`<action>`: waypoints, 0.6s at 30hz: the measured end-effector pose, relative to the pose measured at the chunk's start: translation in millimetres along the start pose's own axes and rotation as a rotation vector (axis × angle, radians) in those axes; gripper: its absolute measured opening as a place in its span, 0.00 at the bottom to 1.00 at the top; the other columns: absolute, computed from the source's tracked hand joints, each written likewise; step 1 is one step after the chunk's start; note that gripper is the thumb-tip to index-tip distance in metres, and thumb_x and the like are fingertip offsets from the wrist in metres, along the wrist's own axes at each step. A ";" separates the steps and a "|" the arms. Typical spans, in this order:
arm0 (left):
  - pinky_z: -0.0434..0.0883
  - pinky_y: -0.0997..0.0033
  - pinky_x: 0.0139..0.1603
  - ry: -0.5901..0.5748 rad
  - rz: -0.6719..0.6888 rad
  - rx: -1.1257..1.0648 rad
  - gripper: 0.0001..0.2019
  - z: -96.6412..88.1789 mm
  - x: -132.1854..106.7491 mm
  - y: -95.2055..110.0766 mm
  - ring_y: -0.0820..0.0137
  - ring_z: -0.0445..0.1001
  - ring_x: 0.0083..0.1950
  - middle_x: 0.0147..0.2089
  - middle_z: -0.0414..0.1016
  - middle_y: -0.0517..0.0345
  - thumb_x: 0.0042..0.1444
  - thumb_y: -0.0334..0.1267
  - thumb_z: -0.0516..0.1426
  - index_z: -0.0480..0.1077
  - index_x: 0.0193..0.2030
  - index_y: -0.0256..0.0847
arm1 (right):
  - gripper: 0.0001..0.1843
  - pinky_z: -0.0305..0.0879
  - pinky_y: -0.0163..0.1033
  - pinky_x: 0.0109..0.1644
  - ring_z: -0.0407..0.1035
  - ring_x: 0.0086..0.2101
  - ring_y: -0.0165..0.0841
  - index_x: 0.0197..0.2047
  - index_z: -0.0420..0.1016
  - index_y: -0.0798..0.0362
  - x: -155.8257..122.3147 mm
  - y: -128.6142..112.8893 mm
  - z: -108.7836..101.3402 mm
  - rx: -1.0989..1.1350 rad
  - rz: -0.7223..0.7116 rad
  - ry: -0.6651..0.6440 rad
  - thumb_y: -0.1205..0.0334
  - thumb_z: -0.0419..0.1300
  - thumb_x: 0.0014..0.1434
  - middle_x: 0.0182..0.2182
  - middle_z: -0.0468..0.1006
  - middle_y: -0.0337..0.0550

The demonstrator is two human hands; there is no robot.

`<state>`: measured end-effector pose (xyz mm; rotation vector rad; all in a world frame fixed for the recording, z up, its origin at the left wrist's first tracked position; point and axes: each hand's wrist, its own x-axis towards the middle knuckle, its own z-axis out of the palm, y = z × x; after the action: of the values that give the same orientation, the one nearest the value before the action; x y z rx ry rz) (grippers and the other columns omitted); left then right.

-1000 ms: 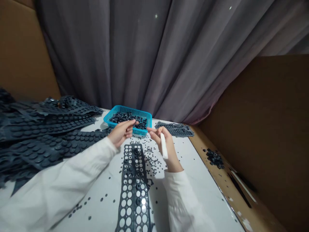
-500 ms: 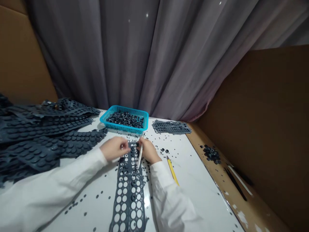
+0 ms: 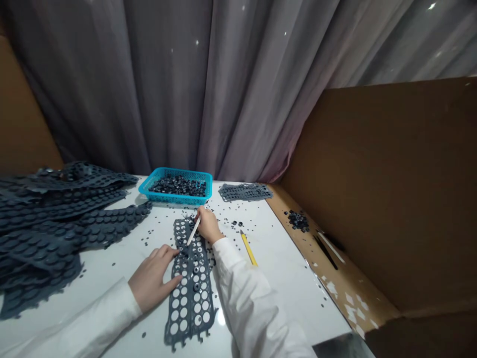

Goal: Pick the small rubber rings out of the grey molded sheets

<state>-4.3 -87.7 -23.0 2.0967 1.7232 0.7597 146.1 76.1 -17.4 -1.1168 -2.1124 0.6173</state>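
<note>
A dark grey rubber sheet [image 3: 189, 298] with rows of round holes lies lengthwise before me on the white table. Several small black rubber rings [image 3: 196, 287] sit on it. My left hand [image 3: 154, 276] rests at its left edge, thumb and fingers apart, fingertips touching the sheet. Near the sheet's far end, my right hand [image 3: 208, 224] grips a slim white stick [image 3: 194, 231], which slants down toward the middle of the sheet. What its lower tip touches is too small to tell.
A blue basket [image 3: 175, 199] of small black parts stands at the back. Dark sheets [image 3: 48, 233] are heaped at left. Another holed sheet [image 3: 246, 192] lies back right. A yellow pencil-like tool [image 3: 249, 249] is right of my arm; a black pile [image 3: 298, 221] lies on cardboard.
My left hand has moved from the sheet's far end toward me and opened against its left edge. My right hand still holds the white stick. The view has shifted right.
</note>
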 end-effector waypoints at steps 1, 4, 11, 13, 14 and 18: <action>0.64 0.51 0.55 0.015 -0.014 -0.061 0.21 3.9 -3.7 -0.5 0.53 0.66 0.53 0.51 0.67 0.46 0.50 0.41 0.57 0.65 0.52 0.40 | 0.13 0.62 0.38 0.38 0.68 0.32 0.34 0.30 0.53 0.49 3.0 -3.9 -5.2 0.033 -0.004 0.001 0.74 0.53 0.47 0.26 0.72 0.38; 0.65 0.52 0.56 0.070 -0.167 -0.386 0.35 15.6 -6.6 -0.3 0.56 0.66 0.56 0.60 0.60 0.42 0.50 0.43 0.59 0.50 0.63 0.41 | 0.13 0.64 0.35 0.35 0.69 0.28 0.30 0.32 0.49 0.47 12.5 -23.0 -35.2 0.159 -0.039 0.012 0.71 0.52 0.51 0.27 0.72 0.33; 0.71 0.61 0.44 0.074 -0.257 -0.763 0.29 31.7 51.6 19.5 0.59 0.73 0.46 0.51 0.73 0.45 0.44 0.46 0.63 0.64 0.52 0.38 | 0.15 0.65 0.34 0.30 0.69 0.24 0.28 0.32 0.50 0.47 32.0 -78.2 -129.4 0.621 -0.234 0.100 0.66 0.56 0.49 0.26 0.70 0.29; 0.72 0.62 0.41 -0.089 -0.228 -0.833 0.21 28.0 82.1 31.9 0.59 0.75 0.40 0.38 0.77 0.48 0.42 0.49 0.63 0.70 0.39 0.36 | 0.14 0.65 0.33 0.31 0.68 0.26 0.27 0.33 0.52 0.48 49.9 -70.2 -155.0 0.528 -0.234 0.211 0.67 0.56 0.48 0.26 0.70 0.30; 0.72 0.62 0.37 -0.120 -0.202 -0.823 0.20 24.7 100.4 38.6 0.60 0.75 0.35 0.32 0.77 0.51 0.42 0.51 0.62 0.70 0.35 0.36 | 0.14 0.65 0.32 0.31 0.68 0.26 0.27 0.33 0.53 0.48 61.9 -59.8 -169.4 0.474 -0.211 0.272 0.69 0.56 0.48 0.26 0.71 0.30; 0.69 0.67 0.29 -0.026 -0.064 -0.671 0.18 9.0 198.1 60.2 0.67 0.71 0.27 0.29 0.74 0.56 0.47 0.51 0.57 0.69 0.35 0.37 | 0.11 0.65 0.30 0.28 0.68 0.26 0.26 0.36 0.60 0.50 111.3 14.3 -235.0 0.167 0.164 0.582 0.71 0.55 0.49 0.27 0.73 0.31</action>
<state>74.9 92.3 42.3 1.5726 1.2659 1.0966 280.2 201.1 167.5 -1.2054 -1.4604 0.4606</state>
